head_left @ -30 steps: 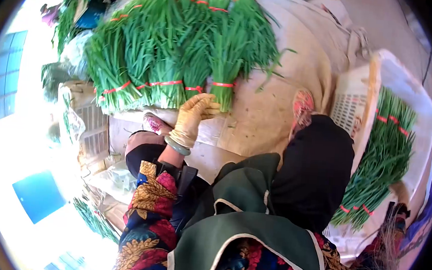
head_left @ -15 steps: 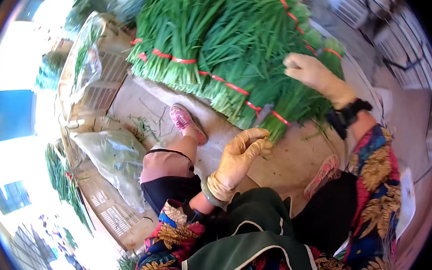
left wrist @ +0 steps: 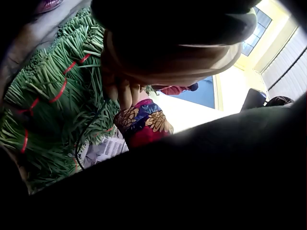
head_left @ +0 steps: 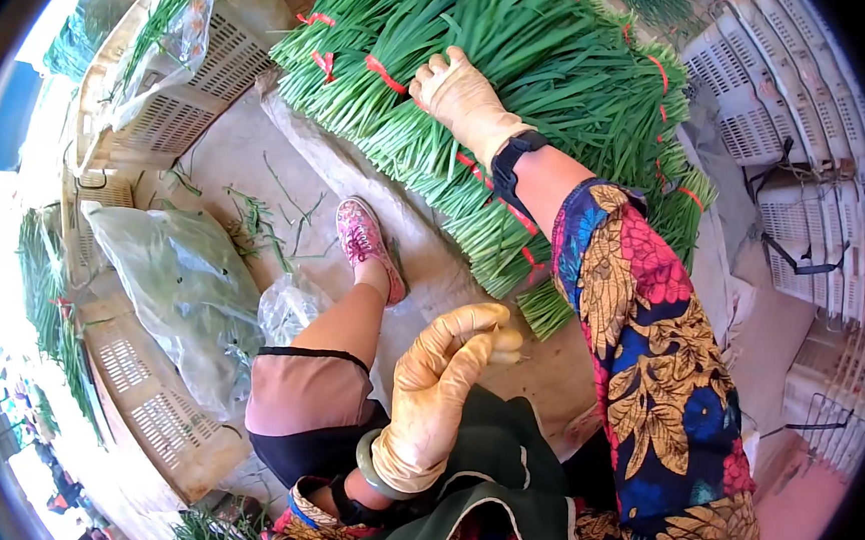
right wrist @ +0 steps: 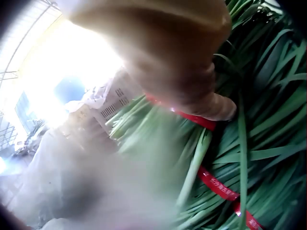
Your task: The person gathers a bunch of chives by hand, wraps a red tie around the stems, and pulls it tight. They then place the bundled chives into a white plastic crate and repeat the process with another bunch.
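Bunches of garlic chives (head_left: 528,51) with flat green leaves and pale cut stems lie side by side, tied with red tape (head_left: 384,74). My gloved right hand (head_left: 469,102) reaches over the pile, its fingers bent down on one taped bunch. In the right wrist view, its fingers (right wrist: 223,108) curl over the red tape of that bunch (right wrist: 158,134). Nearer my body, my gloved left hand (head_left: 434,391) is raised above my lap, apart from the pile. Its fingers are loosely curled with the thumb against them, and nothing shows between them.
Plastic crates (head_left: 191,73) stand at the left, near a clear bag (head_left: 176,282) of greens. White crates (head_left: 796,95) are stacked at the right. Loose chive leaves (head_left: 276,219) lie on the floor beside my shoe (head_left: 364,245).
My left hand has come away from the stem end of a bunch, back toward my body. My right hand has moved left across the pile to another bunch. The view has shifted.
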### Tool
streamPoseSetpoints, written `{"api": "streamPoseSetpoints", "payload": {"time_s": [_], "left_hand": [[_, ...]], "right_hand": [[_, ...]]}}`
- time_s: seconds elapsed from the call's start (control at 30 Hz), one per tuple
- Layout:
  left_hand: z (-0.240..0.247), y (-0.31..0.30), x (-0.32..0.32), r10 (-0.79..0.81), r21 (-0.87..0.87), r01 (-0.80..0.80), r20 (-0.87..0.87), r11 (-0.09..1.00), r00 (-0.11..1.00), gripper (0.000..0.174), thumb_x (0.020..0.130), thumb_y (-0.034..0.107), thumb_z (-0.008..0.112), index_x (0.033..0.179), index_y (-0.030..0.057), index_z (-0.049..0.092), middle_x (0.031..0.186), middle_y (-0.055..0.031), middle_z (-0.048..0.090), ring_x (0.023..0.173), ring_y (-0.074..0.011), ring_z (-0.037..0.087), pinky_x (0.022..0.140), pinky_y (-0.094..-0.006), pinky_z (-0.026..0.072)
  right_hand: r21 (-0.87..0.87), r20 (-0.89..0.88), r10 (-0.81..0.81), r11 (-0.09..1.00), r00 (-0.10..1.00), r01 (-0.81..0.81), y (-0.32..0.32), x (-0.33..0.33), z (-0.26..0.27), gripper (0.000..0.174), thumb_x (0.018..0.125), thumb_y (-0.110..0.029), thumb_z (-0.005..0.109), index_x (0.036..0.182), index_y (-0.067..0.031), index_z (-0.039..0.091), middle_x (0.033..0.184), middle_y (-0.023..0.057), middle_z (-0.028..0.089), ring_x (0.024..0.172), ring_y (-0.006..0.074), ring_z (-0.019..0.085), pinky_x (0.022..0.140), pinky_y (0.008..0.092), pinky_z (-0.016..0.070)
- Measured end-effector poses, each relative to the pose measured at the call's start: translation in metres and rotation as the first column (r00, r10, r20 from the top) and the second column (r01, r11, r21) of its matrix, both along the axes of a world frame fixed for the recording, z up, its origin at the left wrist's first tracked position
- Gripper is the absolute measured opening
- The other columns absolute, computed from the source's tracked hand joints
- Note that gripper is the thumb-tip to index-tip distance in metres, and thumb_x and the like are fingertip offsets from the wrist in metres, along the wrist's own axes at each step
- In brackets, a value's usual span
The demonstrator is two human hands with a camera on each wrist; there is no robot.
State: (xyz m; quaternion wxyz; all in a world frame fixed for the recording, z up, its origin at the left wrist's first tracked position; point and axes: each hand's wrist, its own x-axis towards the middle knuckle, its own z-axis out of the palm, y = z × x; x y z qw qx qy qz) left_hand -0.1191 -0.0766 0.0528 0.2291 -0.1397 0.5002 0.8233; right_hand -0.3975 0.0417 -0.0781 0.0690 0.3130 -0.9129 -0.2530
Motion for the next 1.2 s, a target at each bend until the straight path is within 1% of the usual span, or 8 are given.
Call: {"api": "streamPoseSetpoints", "payload": {"time_s": [0.3, 0.47, 0.6, 0.67, 0.77, 0.87, 1.1, 1.2], "left_hand": [[-0.047, 0.019, 0.023, -0.138, 0.298, 0.093, 0.133, 0.95, 0.981, 0.046, 0.102, 0.037, 0.043, 0.126, -0.0004, 0.052, 0.108, -0.0163, 0.064, 0.1, -0.0243, 0.063, 0.089, -0.0372, 0.0497], [-0.018, 0.038, 0.024, -0.441, 0.805, 0.123, 0.184, 0.58, 0.878, 0.091, 0.087, 0.077, 0.034, 0.138, 0.002, 0.041, 0.13, -0.0174, 0.054, 0.113, -0.0302, 0.058, 0.099, -0.0431, 0.0478], [-0.042, 0.06, 0.043, -0.402, 0.855, 0.129, 0.099, 0.503, 0.91, 0.067, 0.093, 0.059, 0.05, 0.131, 0.0027, 0.051, 0.12, -0.0104, 0.062, 0.105, -0.0227, 0.061, 0.095, -0.0361, 0.0495], [-0.029, 0.068, 0.055, -0.312, 0.627, 0.165, 0.13, 0.762, 0.941, 0.045, 0.093, 0.034, 0.061, 0.125, 0.0028, 0.056, 0.114, -0.0088, 0.065, 0.101, -0.0207, 0.063, 0.093, -0.0351, 0.0503], [-0.044, 0.074, 0.063, -0.322, 0.517, 0.252, 0.05, 0.818, 0.945, 0.043, 0.092, 0.03, 0.063, 0.124, 0.0028, 0.056, 0.115, -0.0094, 0.065, 0.101, -0.0211, 0.063, 0.091, -0.0368, 0.0514], [-0.041, 0.081, 0.076, -0.348, 0.437, 0.34, -0.065, 0.833, 0.935, 0.04, 0.091, 0.024, 0.065, 0.124, 0.0035, 0.056, 0.113, -0.0065, 0.065, 0.101, -0.0182, 0.062, 0.09, -0.0341, 0.0506], [-0.055, 0.083, 0.108, -0.442, 0.277, 0.464, -0.143, 0.841, 0.886, 0.035, 0.087, 0.011, 0.071, 0.119, 0.0054, 0.058, 0.108, -0.0008, 0.065, 0.094, -0.0107, 0.06, 0.084, -0.0274, 0.0497], [-0.065, 0.079, 0.103, -0.523, 0.167, 0.551, -0.185, 0.818, 0.832, 0.037, 0.085, 0.008, 0.072, 0.119, 0.0054, 0.058, 0.109, -0.0008, 0.065, 0.096, -0.0108, 0.06, 0.086, -0.0279, 0.0489]], "right_hand": [[-0.527, -0.233, 0.038, 0.835, 0.972, -0.159, 0.084, 0.126, 0.124, 0.022, 0.082, -0.018, 0.06, 0.104, -0.0169, 0.058, 0.102, -0.0011, 0.06, 0.103, 0.0186, 0.058, 0.094, 0.0418, 0.0395], [-0.624, -0.26, 0.154, 0.727, 0.953, -0.288, 0.114, 0.29, 0.178, 0.044, 0.078, -0.015, 0.066, 0.117, -0.0179, 0.049, 0.121, 0.0011, 0.056, 0.119, 0.0226, 0.052, 0.1, 0.0452, 0.0356], [-0.61, 0.031, 0.162, 0.785, 0.986, -0.11, 0.115, 0.386, 0.18, 0.039, 0.078, -0.018, 0.062, 0.116, -0.0211, 0.054, 0.127, -0.0014, 0.053, 0.123, 0.0211, 0.049, 0.096, 0.0387, 0.0421], [-0.632, 0.123, 0.001, 0.771, 0.992, 0.078, 0.125, 0.412, 0.186, 0.047, 0.079, -0.017, 0.067, 0.123, -0.0157, 0.051, 0.128, 0.0028, 0.052, 0.122, 0.0232, 0.05, 0.093, 0.0368, 0.0442], [-0.87, 0.481, -0.331, -0.069, 0.812, 0.488, 0.122, 0.439, 0.196, 0.056, 0.081, -0.017, 0.071, 0.129, -0.0061, 0.044, 0.13, 0.009, 0.05, 0.12, 0.0237, 0.05, 0.095, 0.0359, 0.0427], [-0.805, 0.541, -0.284, -0.449, 0.792, 0.388, 0.129, 0.424, 0.158, 0.066, 0.081, -0.016, 0.074, 0.133, 0.0014, 0.037, 0.129, 0.0135, 0.05, 0.114, 0.0225, 0.052, 0.094, 0.0344, 0.0442], [-0.526, 0.502, -0.109, -0.826, 0.858, 0.203, 0.128, 0.427, 0.127, 0.03, 0.076, 0.001, 0.074, 0.105, 0.0029, 0.064, 0.097, 0.0056, 0.067, 0.082, 0.015, 0.062, 0.077, 0.0292, 0.0516], [-0.562, 0.52, -0.094, -0.786, 0.849, 0.257, 0.14, 0.437, 0.113, 0.024, 0.077, 0.002, 0.073, 0.101, 0.0009, 0.066, 0.092, 0.0034, 0.068, 0.08, 0.0141, 0.063, 0.076, 0.0293, 0.0515]]}}
